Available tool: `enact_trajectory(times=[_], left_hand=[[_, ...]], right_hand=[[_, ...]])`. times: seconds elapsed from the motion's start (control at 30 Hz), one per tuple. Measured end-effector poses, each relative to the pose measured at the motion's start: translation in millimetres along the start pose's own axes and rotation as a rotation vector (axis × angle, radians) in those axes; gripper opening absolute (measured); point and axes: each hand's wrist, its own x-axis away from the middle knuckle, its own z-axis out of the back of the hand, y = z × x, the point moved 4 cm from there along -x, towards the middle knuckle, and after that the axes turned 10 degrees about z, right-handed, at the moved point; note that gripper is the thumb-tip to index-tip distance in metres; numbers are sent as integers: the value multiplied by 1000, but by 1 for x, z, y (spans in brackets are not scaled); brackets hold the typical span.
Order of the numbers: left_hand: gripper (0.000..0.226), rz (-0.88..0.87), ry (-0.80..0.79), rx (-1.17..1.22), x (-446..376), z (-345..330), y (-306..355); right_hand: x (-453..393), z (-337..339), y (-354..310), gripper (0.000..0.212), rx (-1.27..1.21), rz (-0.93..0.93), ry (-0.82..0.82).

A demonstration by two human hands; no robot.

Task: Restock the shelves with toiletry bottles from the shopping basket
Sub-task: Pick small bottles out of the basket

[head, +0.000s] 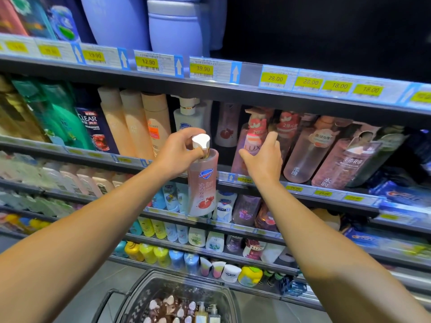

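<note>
My left hand (180,151) grips the white pump neck of a pink Safeguard bottle (202,183) and holds it upright in the air in front of the middle shelf (303,190). A dark gap lies behind it, between a white pump bottle (189,115) and a pink Lux bottle (248,145). With fingers straight, my right hand (263,157) rests against the Lux bottle. The shopping basket (177,297) sits low in the middle, holding several more pump bottles.
Shelves full of shampoo and body wash bottles run above and below, with yellow price tags (275,78) on their edges. Large lilac bottles (175,26) stand on the top shelf. Toothpaste boxes (401,194) lie at the right.
</note>
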Motion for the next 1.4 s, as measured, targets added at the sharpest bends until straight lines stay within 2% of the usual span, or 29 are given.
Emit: enact_trajectory(times=[0.13, 0.5, 0.63, 0.83, 0.97, 1.13, 1.23, 1.4], left_hand=[[38, -8, -1, 24, 1, 4, 4], [37, -49, 11, 42, 3, 11, 13], [40, -175, -43, -42, 10, 16, 36], [40, -425, -92, -154, 22, 34, 90], [44, -543, -92, -227, 28, 36, 117], [48, -671, -28, -384, 32, 21, 117], [53, -663, -29, -442, 30, 6, 105], [53, -549, -5, -419, 21, -10, 85]], right_hand=[[1, 5, 8, 59, -36, -19, 40], [1, 9, 16, 51, -15, 12, 7], [5, 13, 21, 56, -29, -24, -45], [19, 13, 32, 83, -72, -57, -113], [22, 13, 31, 84, -86, -33, -130], [23, 13, 32, 85, -90, -29, -131], [25, 13, 34, 85, -94, -22, -137], [26, 13, 39, 88, -122, -24, -135]])
